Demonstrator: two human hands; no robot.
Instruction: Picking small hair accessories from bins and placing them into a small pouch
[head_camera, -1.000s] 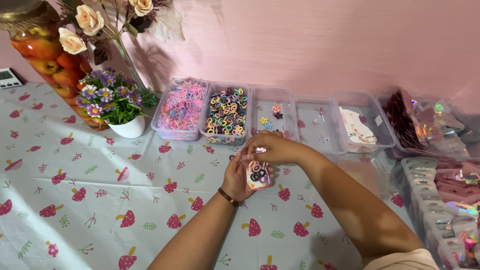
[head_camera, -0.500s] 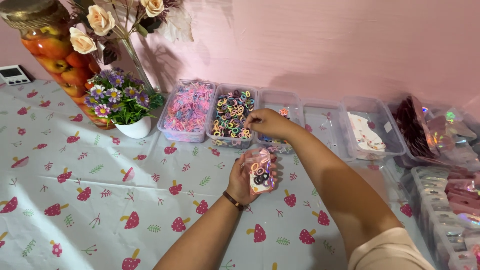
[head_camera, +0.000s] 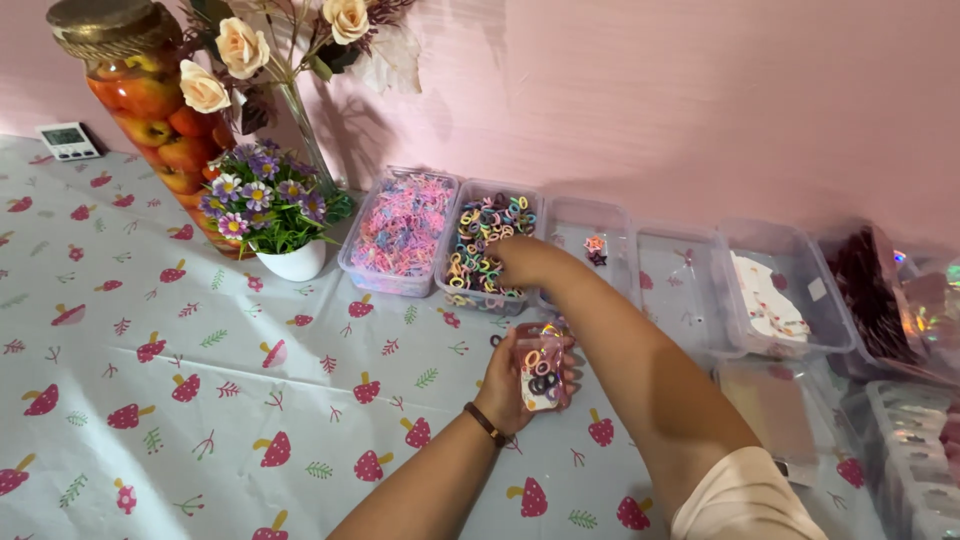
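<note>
A table under a white cloth (head_camera: 150, 400) printed with red mushrooms is seen against a pink wall; at its far left a tall jar (head_camera: 150, 110) of fruit, a vase of pale roses (head_camera: 245, 50) and a small white pot of purple daisies (head_camera: 265, 205) are grouped, with a small white timer (head_camera: 68, 140) behind them; along the wall a row of clear tubs is set side by side.

The leftmost tub (head_camera: 400, 230) is filled with thin pink and blue bands; the next tub (head_camera: 487, 250) is heaped with thicker hair ties in many colours; the third (head_camera: 590, 245) holds only a few star clips; the tubs further right hold cards and dark packets, not clearly made out.

The right hand (head_camera: 520, 262) is now laid inside the tub of ties, fingers curled down among them; half a second ago it was held above the tub's near edge, and a second ago it was at the bag's mouth; whether a tie is pinched cannot be told, as the fingertips are hidden.

The left hand (head_camera: 515, 375) is closed on a small clear bag (head_camera: 543, 365), held upright just above the cloth in front of the tubs; several ties, orange, pink and black, are already seen inside it; from this shift it is judged that filling is partway along.
</note>
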